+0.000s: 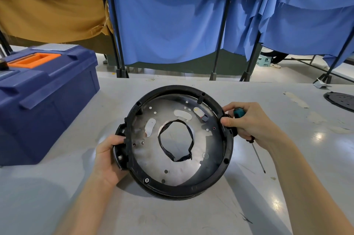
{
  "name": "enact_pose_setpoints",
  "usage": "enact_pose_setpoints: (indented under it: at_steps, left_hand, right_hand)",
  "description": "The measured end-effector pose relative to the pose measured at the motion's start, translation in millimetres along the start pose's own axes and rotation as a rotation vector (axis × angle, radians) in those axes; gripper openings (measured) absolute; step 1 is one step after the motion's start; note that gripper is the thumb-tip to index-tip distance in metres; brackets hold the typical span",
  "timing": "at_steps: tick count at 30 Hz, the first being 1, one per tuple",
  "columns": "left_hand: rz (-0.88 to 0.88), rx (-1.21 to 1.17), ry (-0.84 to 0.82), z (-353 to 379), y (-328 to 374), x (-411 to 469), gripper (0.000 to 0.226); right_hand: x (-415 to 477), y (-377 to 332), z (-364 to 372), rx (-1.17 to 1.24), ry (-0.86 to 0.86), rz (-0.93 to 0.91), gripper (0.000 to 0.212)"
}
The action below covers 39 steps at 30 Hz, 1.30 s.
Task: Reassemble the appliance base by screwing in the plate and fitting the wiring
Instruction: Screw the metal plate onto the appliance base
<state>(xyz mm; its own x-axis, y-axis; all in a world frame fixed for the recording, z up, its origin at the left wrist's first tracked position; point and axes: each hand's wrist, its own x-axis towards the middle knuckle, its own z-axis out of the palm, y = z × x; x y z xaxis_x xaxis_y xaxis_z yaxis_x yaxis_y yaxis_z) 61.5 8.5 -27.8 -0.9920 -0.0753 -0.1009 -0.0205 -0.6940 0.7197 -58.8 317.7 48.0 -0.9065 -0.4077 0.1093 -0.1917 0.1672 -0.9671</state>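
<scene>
Blue curtains (172, 23) are hanging on black stands behind the grey bench (57, 196). A dark-blue toolbox (47, 100) with an orange handle is sitting closed at the bench's left end.

The round black appliance base (172, 190) is being held up at a tilt over mid-bench, open side facing the person. Its metal plate (208, 138) is lying inside the ring.

The hands are wide apart, one on each side of the base. The left hand (106, 156) is gripping the lugged left rim. The right hand (249, 121) is pinching the right rim while also holding the teal-handled screwdriver (238, 113), shaft pointing down toward the person.

A loop of black-taped wiring (160, 143) is ringing the plate's central hole.

A black disc (341, 100) is lying at the far right edge.
</scene>
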Motion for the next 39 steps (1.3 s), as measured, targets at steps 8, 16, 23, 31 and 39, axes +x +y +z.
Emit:
enact_pose_setpoints:
  at_steps: [8, 16, 23, 31, 39]
  left_hand:
    - [0.045, -0.013, -0.052, 3, 2, -5, 0.062]
    - [0.052, 0.014, -0.059, 8, 4, -10, 0.059]
    - [0.076, 0.057, -0.071, 19, 13, -13, 0.066]
    - [0.209, 0.126, -0.007, 13, 31, -15, 0.065]
    - [0.288, 0.117, 0.054, -14, 48, -19, 0.057]
  right_hand:
    - [-1, -2, -3, 0.093, -0.062, 0.014, 0.036]
    - [-2, -3, -3, 0.116, -0.056, 0.022, 0.032]
    - [-3, 0, -5, 0.196, -0.061, 0.016, 0.031]
    - [-1, 2, -3, 0.211, -0.061, -0.060, 0.030]
    - [0, 11, -6, -0.406, -0.100, 0.160, 0.010]
